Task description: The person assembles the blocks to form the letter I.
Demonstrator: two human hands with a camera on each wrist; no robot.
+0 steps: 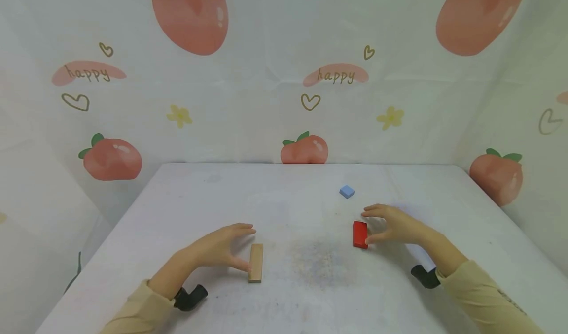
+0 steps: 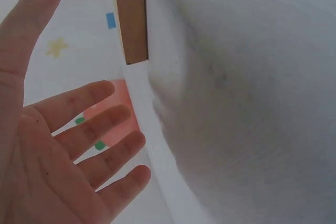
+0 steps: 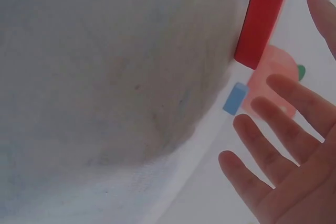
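Observation:
A plain wooden block, long and narrow, lies on the white table left of the middle. My left hand is just left of it, fingers spread, the thumb close to the block's near part; in the left wrist view the palm holds nothing. Further right lies a red block, also seen in the right wrist view. Beside its right side is my right hand, thumb and fingers apart. Whether its thumb touches the red block I cannot tell. Behind the red block sits a small blue block.
The white table has a greyish speckled stain in its middle. A white cloth printed with peaches, hearts and flowers hangs behind and at both sides. A black wrist mount is on the left wrist, another on the right.

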